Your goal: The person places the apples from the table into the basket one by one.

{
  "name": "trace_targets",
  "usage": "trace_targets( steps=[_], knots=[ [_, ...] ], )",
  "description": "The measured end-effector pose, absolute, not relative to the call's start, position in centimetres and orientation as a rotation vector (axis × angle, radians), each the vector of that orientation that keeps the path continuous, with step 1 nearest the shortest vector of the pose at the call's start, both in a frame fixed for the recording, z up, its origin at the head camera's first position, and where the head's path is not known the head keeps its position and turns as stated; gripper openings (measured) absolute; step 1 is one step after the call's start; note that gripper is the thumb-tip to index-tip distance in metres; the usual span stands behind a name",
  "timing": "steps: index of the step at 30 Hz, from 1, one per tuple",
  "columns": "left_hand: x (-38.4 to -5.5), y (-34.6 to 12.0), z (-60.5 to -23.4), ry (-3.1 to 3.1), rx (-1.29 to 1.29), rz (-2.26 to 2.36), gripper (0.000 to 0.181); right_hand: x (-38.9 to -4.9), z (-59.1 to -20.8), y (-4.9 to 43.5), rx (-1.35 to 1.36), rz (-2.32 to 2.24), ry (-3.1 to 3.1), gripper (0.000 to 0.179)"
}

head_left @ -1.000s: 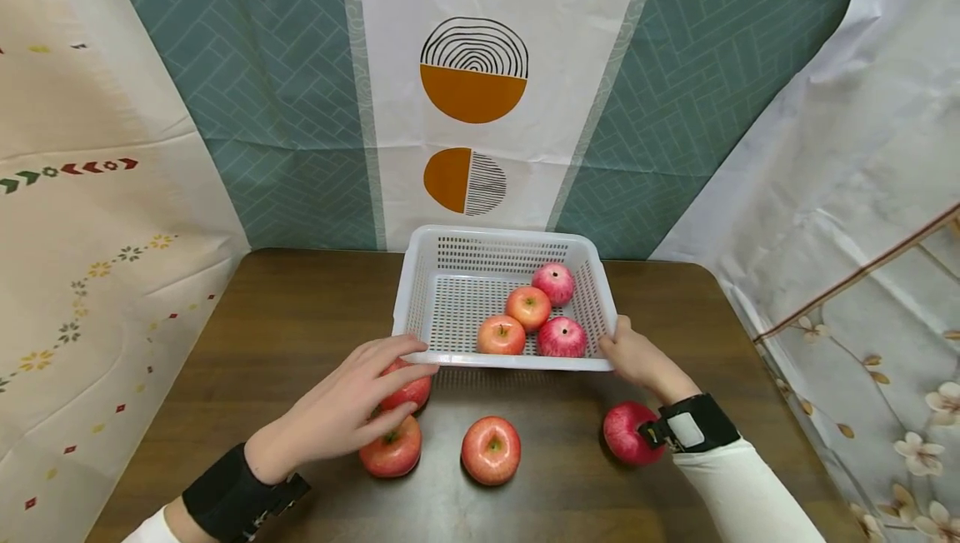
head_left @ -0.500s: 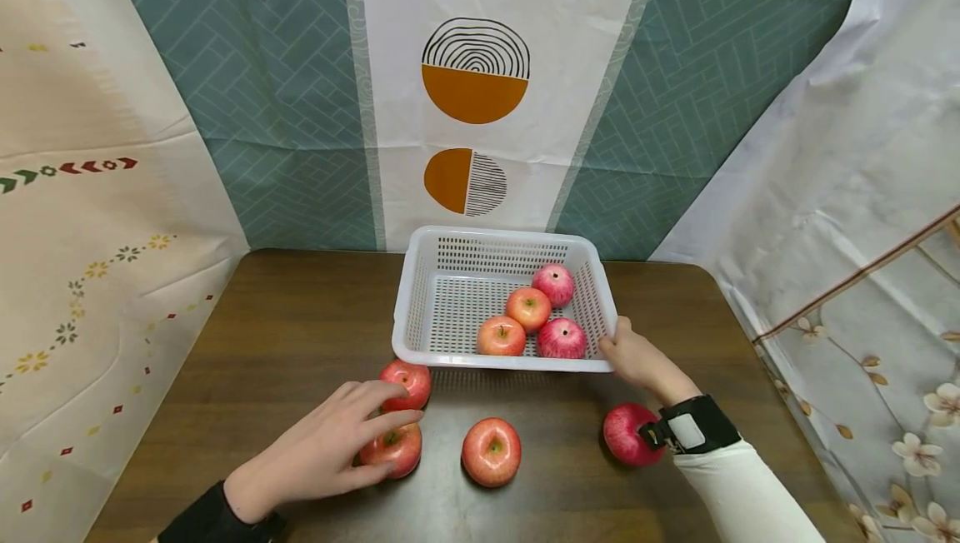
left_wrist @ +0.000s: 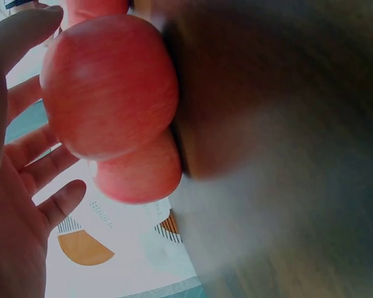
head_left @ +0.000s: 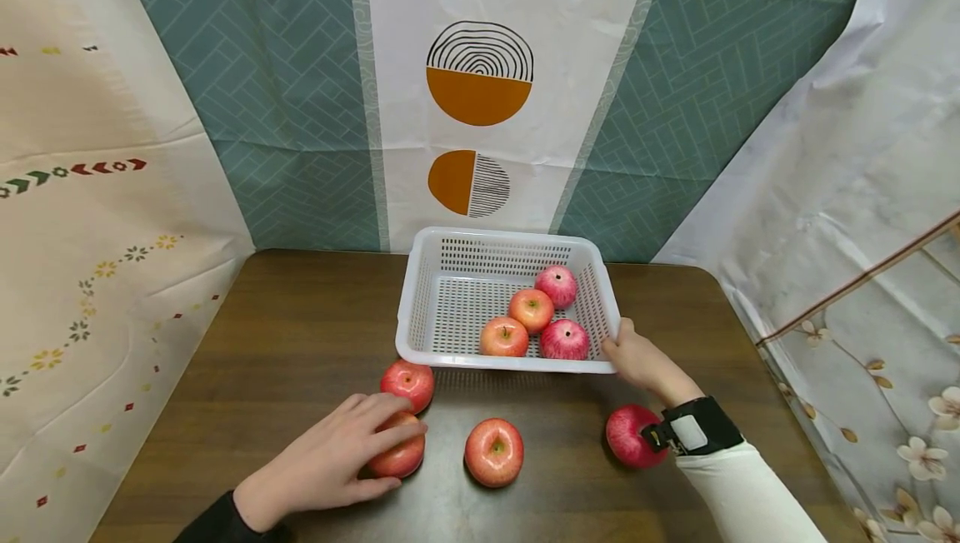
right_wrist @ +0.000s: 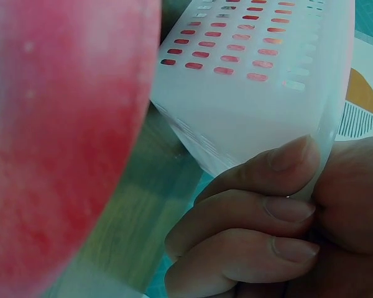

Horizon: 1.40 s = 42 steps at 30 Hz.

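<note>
My left hand (head_left: 330, 455) hovers over a red apple (head_left: 399, 447), fingers spread about its top and far side. In the left wrist view that apple (left_wrist: 112, 87) sits in front of the loosely curved fingers (left_wrist: 62, 202), and the lowest fingertip stands apart from it. A second red apple (head_left: 407, 385) lies just behind it, by the basket's front left corner. My right hand (head_left: 648, 364) grips the right front rim of a white plastic basket (head_left: 457, 301). Its curled fingers (right_wrist: 261, 211) show on the rim in the right wrist view.
In the basket lie two apples (head_left: 504, 336) and two pink round fruits (head_left: 564, 340). Another apple (head_left: 493, 452) stands at the table's front middle. A dark pink fruit (head_left: 632, 436) sits under my right wrist. Patterned cloth (head_left: 307, 110) hangs behind the table (head_left: 315, 318).
My left hand has left the basket's front left rim, drawn back toward me and come down over the nearer left apple. My right hand stays on the basket.
</note>
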<state>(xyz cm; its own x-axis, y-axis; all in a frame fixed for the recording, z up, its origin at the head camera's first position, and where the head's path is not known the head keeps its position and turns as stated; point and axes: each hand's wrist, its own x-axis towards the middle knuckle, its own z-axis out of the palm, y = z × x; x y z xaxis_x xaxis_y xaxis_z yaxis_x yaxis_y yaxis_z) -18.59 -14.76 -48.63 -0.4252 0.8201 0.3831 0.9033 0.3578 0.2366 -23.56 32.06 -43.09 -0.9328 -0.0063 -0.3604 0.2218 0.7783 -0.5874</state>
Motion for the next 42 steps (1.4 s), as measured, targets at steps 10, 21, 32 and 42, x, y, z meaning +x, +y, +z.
trace_targets(
  steps=[10,21,32,42],
  knots=[
    [-18.3,-14.7,-49.0,-2.446,-1.573,-0.600,0.074,-23.6,-43.1,32.1,0.162,-0.944,2.621,0.056],
    [-18.2,-14.8,-49.7,-2.426,-1.579,-0.579,0.083,-23.6,-43.4,32.3,0.157,-0.942,2.620,0.058],
    [-18.2,-15.1,-49.6,-2.428,-1.579,-0.599,0.083,-23.6,-43.2,32.2,0.160,-0.950,2.613,0.059],
    [-18.0,-15.1,-49.7,-2.451,-1.581,-0.612,0.082,-23.7,-43.3,32.2,0.155,-0.949,2.618,0.058]
  ],
)
